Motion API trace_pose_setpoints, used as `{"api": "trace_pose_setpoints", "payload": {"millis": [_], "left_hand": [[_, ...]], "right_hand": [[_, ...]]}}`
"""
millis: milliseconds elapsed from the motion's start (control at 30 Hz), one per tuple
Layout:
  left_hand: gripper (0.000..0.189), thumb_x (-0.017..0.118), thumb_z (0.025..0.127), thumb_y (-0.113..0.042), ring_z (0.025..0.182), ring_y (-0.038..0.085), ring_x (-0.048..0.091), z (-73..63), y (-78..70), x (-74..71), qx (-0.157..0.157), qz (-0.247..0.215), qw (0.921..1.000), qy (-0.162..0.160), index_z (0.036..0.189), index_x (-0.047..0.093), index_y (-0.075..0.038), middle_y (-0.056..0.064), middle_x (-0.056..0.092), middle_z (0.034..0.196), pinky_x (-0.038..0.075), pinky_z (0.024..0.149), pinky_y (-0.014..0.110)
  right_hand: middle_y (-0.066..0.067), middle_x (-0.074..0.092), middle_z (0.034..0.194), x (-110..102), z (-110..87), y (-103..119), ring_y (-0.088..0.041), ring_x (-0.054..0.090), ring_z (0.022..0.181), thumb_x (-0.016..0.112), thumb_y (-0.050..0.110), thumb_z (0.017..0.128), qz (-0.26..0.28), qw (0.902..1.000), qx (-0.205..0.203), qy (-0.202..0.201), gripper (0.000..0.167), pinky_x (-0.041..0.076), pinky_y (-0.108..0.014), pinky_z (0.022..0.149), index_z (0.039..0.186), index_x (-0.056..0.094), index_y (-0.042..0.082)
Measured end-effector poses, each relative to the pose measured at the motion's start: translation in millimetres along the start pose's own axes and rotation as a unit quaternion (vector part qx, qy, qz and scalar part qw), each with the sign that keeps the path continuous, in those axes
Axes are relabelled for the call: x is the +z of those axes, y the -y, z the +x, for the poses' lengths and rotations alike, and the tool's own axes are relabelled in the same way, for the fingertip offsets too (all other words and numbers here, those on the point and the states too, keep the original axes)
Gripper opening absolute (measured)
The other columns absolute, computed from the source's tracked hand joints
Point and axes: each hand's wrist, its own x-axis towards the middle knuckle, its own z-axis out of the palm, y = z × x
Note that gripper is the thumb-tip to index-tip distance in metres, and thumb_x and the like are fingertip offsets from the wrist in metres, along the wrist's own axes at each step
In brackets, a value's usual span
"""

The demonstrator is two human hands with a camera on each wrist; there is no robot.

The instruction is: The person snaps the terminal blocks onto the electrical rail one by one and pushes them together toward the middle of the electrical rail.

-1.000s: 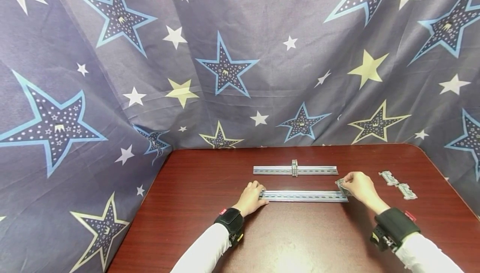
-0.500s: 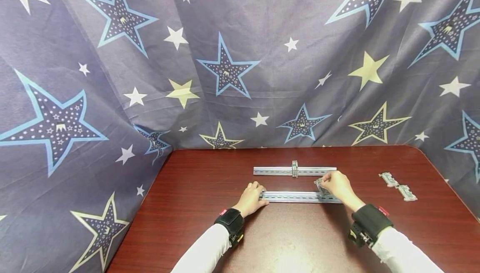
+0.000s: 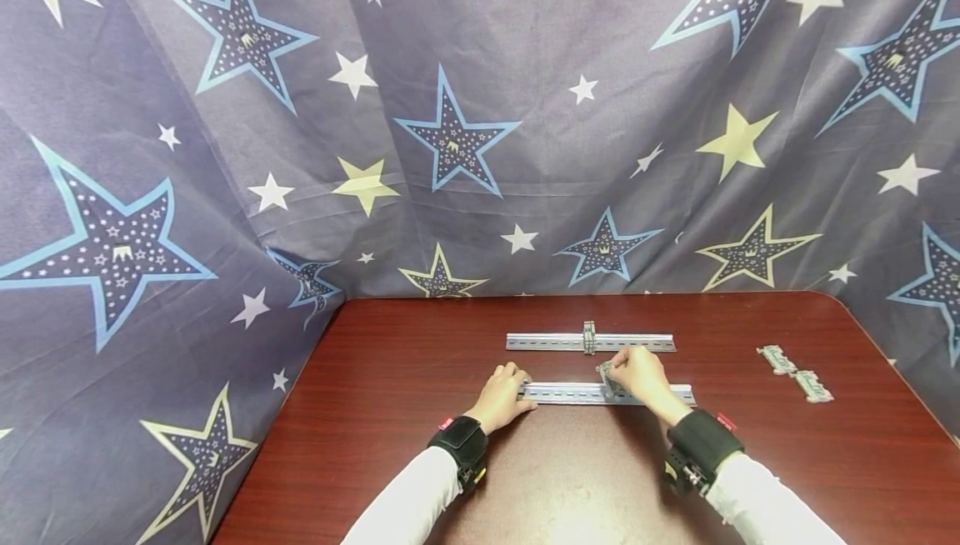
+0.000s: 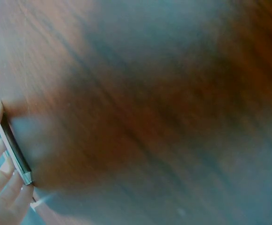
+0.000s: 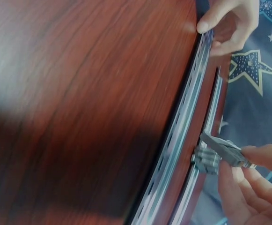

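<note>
My left hand grips the left end of the nearer slotted metal DIN rail, thumb on the near side and fingers round the far side. In the right wrist view that rail runs lengthwise up to the left hand. Between thumb and fingers, my right hand pinches a thin grey terminal block, held tilted over the middle of the nearer rail. Behind lies a second DIN rail, with a small stack of terminal blocks upright at its middle.
Two loose terminal blocks, one farther back and one closer, lie flat at the right of the reddish-brown table. A star-patterned cloth hangs behind the table and along its left side.
My right hand has moved left along the nearer rail with the terminal block, from its right end to about its middle. The left hand stays at the left end.
</note>
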Motion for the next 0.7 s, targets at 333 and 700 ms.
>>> {"api": "trace_pose_setpoints", "payload": {"millis": [333,700], "left_hand": [[0.036,0.073,0.069,-0.027,0.080,0.020,0.047,0.1,1.1,1.3,0.003,-0.003,1.0000,-0.003,0.094,0.061,-0.005,0.005,0.051,0.087,0.039,0.070,0.030],[0.036,0.073,0.069,-0.027,0.082,0.021,0.047,0.7,2.4,3.2,-0.001,-0.001,1.0000,0.000,0.095,0.061,-0.005,0.005,0.051,0.088,0.039,0.071,0.031]], "right_hand": [[-0.006,0.062,0.063,24.5,-0.9,13.7,-0.022,0.057,0.061,0.061,0.004,0.062,0.021,0.9997,0.009,0.000,0.004,0.043,-0.035,0.059,0.065,0.063,0.001],[-0.006,0.061,0.061,43.6,-2.8,28.0,-0.022,0.056,0.059,0.063,0.005,0.059,0.031,0.9994,0.012,-0.011,0.004,0.044,-0.035,0.059,0.061,0.061,0.002]]}}
